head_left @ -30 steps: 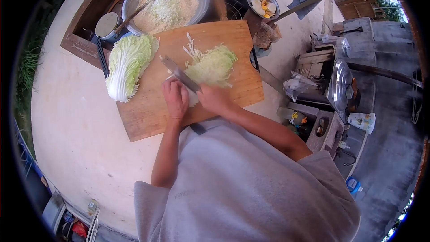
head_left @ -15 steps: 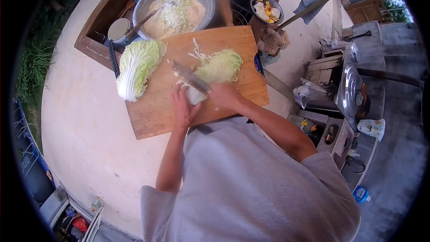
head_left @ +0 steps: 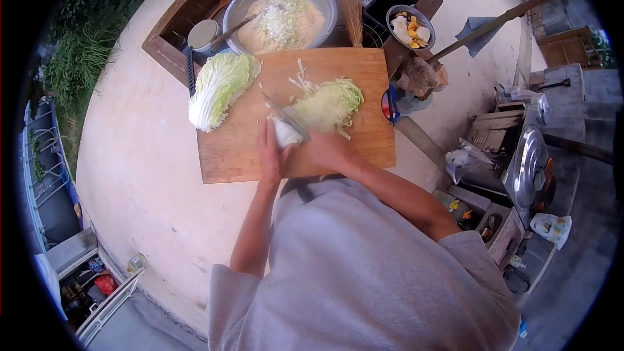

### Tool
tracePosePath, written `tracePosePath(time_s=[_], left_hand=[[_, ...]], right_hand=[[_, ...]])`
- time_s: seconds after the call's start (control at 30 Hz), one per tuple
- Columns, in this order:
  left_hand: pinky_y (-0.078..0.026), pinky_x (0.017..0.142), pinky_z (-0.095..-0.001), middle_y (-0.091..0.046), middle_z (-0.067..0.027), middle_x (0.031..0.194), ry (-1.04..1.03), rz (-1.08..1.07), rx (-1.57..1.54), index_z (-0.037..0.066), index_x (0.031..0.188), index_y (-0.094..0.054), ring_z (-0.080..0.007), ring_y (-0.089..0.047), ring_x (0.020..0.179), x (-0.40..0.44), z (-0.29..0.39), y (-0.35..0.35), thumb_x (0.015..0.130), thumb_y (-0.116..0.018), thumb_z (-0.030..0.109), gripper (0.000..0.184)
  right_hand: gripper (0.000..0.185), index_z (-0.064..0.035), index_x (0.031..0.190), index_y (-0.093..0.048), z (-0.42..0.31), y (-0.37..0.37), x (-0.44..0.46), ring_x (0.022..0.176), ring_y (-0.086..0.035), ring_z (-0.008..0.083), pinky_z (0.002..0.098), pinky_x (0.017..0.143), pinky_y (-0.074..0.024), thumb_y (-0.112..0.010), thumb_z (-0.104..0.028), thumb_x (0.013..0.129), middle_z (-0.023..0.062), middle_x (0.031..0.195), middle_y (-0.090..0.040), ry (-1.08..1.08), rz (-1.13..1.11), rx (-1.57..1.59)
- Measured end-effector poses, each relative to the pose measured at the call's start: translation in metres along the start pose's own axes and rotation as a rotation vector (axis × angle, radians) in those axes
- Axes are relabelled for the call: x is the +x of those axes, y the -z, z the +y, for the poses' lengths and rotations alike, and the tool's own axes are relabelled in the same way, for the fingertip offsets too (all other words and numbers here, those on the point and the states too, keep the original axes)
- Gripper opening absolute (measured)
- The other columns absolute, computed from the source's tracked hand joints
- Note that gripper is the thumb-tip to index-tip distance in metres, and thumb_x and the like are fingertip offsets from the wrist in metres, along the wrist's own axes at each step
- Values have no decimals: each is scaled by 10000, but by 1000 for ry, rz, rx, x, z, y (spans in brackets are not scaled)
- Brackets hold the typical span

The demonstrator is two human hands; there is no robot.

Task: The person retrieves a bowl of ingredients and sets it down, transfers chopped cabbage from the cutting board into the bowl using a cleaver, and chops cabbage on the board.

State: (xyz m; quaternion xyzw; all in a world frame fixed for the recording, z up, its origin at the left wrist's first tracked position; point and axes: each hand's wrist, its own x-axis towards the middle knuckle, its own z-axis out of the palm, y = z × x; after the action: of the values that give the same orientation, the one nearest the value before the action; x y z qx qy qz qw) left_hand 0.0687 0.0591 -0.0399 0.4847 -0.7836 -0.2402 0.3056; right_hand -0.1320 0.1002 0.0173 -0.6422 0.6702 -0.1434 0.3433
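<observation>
My left hand (head_left: 270, 154) holds a white piece of cabbage (head_left: 285, 132) against the wooden cutting board (head_left: 234, 156). Closed round the handle of a knife (head_left: 284, 116), my right hand (head_left: 328, 150) looks slightly blurred. The blade lies along the right side of the piece. Just beyond my right hand is a pile of shredded cabbage (head_left: 331, 105), with a few loose shreds above it. A larger leafy cabbage portion (head_left: 223, 89) rests over the board's upper left edge.
Behind the board stands a large metal bowl (head_left: 328, 1) of crumbly mixture with a stick in it. A lidded jar (head_left: 203, 34), a straw brush (head_left: 353, 19) and a small bowl of yellow and white pieces (head_left: 411, 26) are nearby. A metal lid (head_left: 528, 168) is at right.
The whole view has shifted and turned, so the board appears straighter. My left hand's fingers have moved to the left side of the cabbage piece, which shows more. The knife remains in my right hand.
</observation>
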Motion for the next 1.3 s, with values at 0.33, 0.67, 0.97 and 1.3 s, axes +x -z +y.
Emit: tracePosePath(time_s=[0.33,0.67,0.97,1.3], left_hand=[[-420,1031,-464,-487,-217,1395,-174,32,145,3,1405,-518,-405,-483,1244,11,9,21,870,-685,62,564],[-492,845,-425,-605,-143,1042,-349,76,-187,22,1017,-634,-351,-585,969,40,-15,28,770,-706,-44,265],[-495,840,-434,-613,-146,1067,-330,53,-256,28,1032,-643,-346,-585,973,45,-22,27,765,-695,-22,277],[-493,846,-434,-615,-158,1079,-305,43,-298,20,1020,-637,-359,-588,975,47,-23,26,774,-696,-14,256]], right_hand=[[184,-4,964,-548,12,-12,-10,706,-642,497,588,629,-496,-539,-184,926,282,756,-653,109,56,27],[152,-15,928,-550,-59,41,-24,678,-631,461,570,613,-476,-576,-164,908,240,704,-637,6,69,-120],[174,-24,993,-561,-79,47,-26,775,-650,457,541,680,-516,-560,-190,938,241,785,-650,-96,-126,-270],[132,15,888,-541,-49,-17,24,570,-636,431,531,533,-498,-586,-109,880,223,594,-606,53,116,-290]])
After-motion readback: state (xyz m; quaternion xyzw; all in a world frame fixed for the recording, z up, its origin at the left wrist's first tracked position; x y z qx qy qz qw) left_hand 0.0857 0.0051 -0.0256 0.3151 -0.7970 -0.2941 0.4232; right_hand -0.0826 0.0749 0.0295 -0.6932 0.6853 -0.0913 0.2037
